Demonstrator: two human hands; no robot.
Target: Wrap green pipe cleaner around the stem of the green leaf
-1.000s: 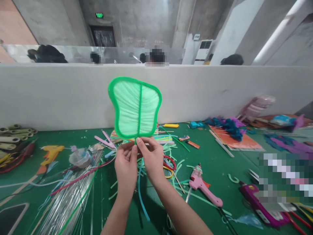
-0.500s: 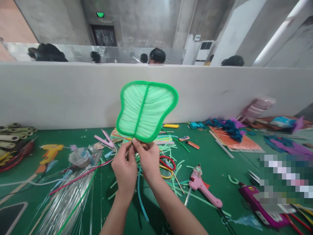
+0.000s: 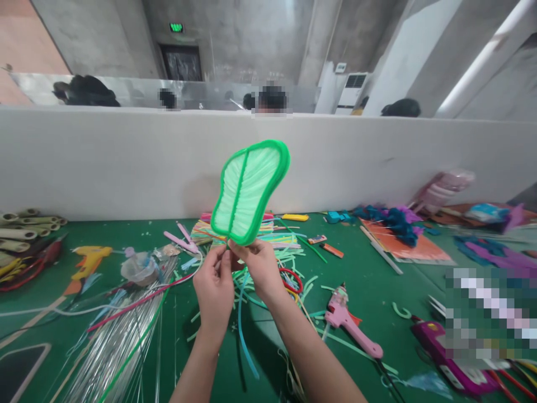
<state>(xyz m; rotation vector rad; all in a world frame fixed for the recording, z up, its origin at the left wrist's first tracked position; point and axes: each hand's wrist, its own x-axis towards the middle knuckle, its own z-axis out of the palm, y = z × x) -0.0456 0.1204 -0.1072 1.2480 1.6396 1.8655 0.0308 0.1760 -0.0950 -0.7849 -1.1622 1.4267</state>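
Observation:
A leaf-shaped green fan [image 3: 251, 190], with pale pleated filling, a bright fuzzy rim and a midrib, stands upright above the table in the head view. Its stem end is pinched between my left hand [image 3: 215, 288] and my right hand [image 3: 262, 271], fingertips closed and almost touching each other. The fan is turned partly side-on. A dark thin stem runs down behind the fingers, largely hidden. Beneath my hands lie scattered pale green strips [image 3: 308, 288] and a curved blue strip [image 3: 246, 336].
A pink glue gun [image 3: 352, 324] lies to the right, a yellow glue gun [image 3: 90, 263] to the left. Clear rods [image 3: 113, 336], scissors with pink handles [image 3: 182, 239], a plastic cup [image 3: 140, 268] and a purple device [image 3: 448, 358] are around. A white partition [image 3: 126, 168] stands behind.
The fan has rotated about its stem, from nearly face-on to a narrower, slanted view. Both hands still pinch its base.

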